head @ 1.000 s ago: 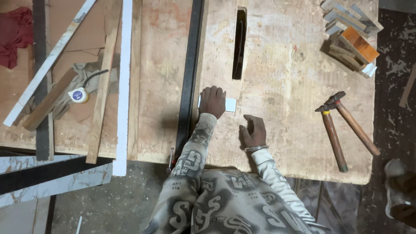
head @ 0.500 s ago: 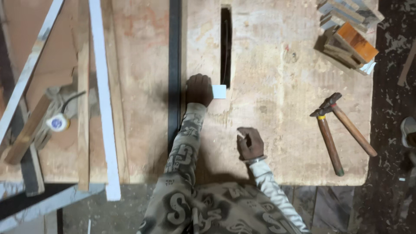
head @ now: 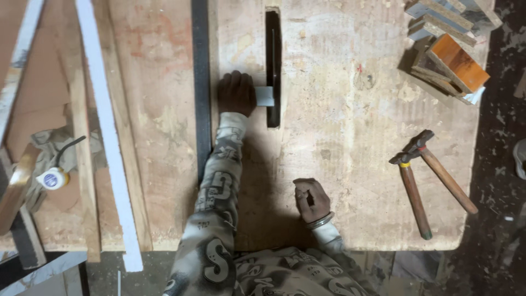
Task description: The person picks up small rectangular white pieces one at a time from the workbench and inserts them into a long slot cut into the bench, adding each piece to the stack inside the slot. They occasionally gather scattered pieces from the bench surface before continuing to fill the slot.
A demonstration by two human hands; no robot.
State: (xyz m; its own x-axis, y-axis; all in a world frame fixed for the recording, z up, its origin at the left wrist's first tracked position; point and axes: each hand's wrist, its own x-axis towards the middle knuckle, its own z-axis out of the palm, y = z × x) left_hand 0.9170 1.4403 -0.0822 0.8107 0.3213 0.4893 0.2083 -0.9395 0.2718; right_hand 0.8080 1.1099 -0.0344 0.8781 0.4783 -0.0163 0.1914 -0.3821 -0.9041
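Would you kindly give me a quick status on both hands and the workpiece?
Left hand presses small pale square block against dark saw slot. Right hand rests empty on worn wooden table. Nothing blocking.

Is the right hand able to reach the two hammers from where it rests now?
Probably yes. The right hand rests on the table, and the two hammers lie to its right with only bare tabletop between them.

A carpentry workshop: a worn plywood saw table (head: 339, 181) with a blade slot (head: 273, 66), two wooden-handled hammers (head: 430, 181), stacked laminated board offcuts (head: 446, 46), loose wooden battens (head: 82, 164) and a dusty, littered floor (head: 501, 164).
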